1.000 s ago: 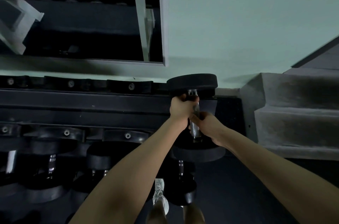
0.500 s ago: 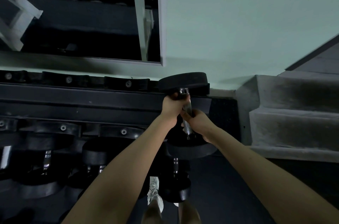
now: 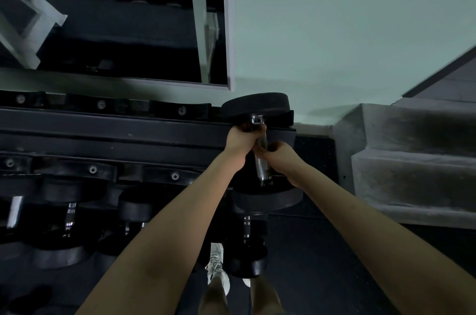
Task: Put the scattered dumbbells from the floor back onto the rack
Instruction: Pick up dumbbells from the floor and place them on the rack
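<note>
Head view: the left hand (image 3: 243, 138) and right hand (image 3: 279, 155) are both curling tightly round the dumbbell (image 3: 260, 167) handle, probably sharing its weight. Just past the left fingers, its far head is apparently seating on the rack (image 3: 128, 131).

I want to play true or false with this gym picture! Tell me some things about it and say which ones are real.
1. The left hand and the right hand both grip the dumbbell by its metal handle. True.
2. The dumbbell is at the left end of the rack. False: it is at the right end of the top row.
3. A mirror hangs on the wall above the rack. True.
4. The lower row is bare. False: other dumbbells sit there.
5. Grey steps are to the right of the rack. True.
</note>
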The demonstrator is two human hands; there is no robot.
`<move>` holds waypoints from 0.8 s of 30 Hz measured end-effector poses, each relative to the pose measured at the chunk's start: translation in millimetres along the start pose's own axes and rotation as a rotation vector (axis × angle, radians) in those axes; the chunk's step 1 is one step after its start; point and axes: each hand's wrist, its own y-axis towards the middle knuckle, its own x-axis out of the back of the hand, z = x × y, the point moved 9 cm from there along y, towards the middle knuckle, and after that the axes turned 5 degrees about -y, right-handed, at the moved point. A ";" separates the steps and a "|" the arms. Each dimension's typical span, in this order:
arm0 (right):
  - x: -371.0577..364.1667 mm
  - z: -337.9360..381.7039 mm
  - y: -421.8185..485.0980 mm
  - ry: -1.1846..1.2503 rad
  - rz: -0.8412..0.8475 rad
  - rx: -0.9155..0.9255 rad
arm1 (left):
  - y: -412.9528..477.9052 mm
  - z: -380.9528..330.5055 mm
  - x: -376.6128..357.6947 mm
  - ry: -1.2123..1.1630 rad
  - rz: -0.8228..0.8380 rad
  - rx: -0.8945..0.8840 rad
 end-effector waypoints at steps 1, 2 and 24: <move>0.8 0.5 0.9 -0.011 -0.007 0.011 | -1.4 -0.6 0.7 -0.006 0.003 -0.002; 1.2 1.6 1.3 -0.024 -0.014 0.026 | -2.6 -0.7 1.5 -0.003 0.005 -0.002; -110.5 82.0 -142.9 -0.870 -0.342 0.726 | -138.4 84.9 204.3 -0.056 -0.399 -0.098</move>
